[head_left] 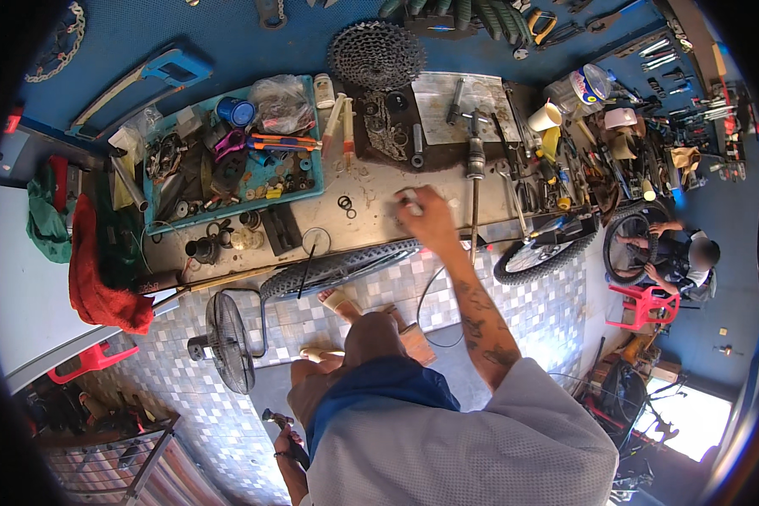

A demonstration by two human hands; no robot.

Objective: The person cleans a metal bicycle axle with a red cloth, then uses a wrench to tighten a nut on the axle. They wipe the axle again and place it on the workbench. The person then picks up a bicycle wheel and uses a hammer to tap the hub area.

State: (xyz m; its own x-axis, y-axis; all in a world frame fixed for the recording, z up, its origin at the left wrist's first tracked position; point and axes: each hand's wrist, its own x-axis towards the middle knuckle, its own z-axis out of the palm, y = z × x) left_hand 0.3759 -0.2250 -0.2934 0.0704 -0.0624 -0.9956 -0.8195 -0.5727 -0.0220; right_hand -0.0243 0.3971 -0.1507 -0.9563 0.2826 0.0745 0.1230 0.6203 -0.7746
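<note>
My right hand [426, 218] is over the workbench [270, 202], blurred by motion, with its fingers curled round something small and pale that I cannot make out. Several dark rubber rings [346, 207] lie to its left. A metal rod with a thick sleeve [476, 160] stands out over the bench edge on its right. Low beside my left leg, my left hand [288, 445] is closed round a dark thing with a metal-looking end [273, 417]; its kind is unclear.
A turquoise tray [234, 215] of small parts fills the bench's left, and many hand tools [557, 160] crowd its right. Bicycle tyres [337, 271] lean below the front edge. A fan [229, 341] stands at left. At far right a person [691, 261] handles a wheel.
</note>
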